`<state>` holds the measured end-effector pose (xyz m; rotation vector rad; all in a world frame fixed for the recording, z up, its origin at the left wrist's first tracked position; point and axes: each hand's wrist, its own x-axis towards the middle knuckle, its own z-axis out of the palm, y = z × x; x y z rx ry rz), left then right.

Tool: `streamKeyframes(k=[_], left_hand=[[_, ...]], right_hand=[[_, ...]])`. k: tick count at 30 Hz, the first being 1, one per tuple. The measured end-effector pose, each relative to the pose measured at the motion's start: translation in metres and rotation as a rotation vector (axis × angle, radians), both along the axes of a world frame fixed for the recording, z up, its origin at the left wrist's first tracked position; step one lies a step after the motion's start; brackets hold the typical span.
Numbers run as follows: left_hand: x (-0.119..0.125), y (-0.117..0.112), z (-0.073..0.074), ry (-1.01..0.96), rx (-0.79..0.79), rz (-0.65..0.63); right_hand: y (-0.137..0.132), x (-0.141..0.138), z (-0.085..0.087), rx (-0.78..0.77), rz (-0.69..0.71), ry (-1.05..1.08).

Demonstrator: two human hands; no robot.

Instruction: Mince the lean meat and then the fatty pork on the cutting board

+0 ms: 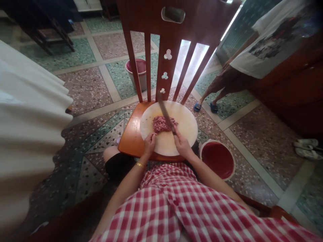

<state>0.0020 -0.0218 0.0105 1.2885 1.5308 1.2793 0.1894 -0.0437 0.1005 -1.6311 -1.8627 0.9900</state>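
My right hand is wrapped round the handle of the knife, its blade over the chopped meat on the round board. My left hand curls beside the meat; whether it pinches anything, I can't tell.

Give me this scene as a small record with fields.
Right hand: grips a knife, its blade angled across the minced meat
Left hand: beside the meat's near edge; its grip is unclear
Surface: round pale board on a wooden chair
Nearby: red-lined bin, right of the chair
Bystander: person in a white T-shirt, right
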Motion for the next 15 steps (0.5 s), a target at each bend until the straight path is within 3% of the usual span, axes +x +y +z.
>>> streamKeyframes(k=[2, 4, 8, 11, 15], left_hand=[[0.000, 0.000, 0.001, -0.003, 0.000, -0.008], [0.000, 0.001, 0.002, -0.018, 0.000, -0.014], [0.001, 0.001, 0.003, -0.028, -0.006, -0.013], [0.001, 0.001, 0.003, -0.015, 0.004, -0.010], [0.000, 0.001, 0.002, -0.010, 0.011, -0.015]], right_hand=[[-0.001, -0.004, -0.002, -0.067, -0.061, 0.001], [-0.003, -0.005, 0.008, -0.090, -0.061, 0.042], [-0.006, -0.007, 0.034, 0.066, -0.045, 0.128], [-0.004, -0.009, 0.026, 0.072, -0.055, 0.076], [-0.004, -0.008, 0.014, -0.111, -0.031, -0.016]])
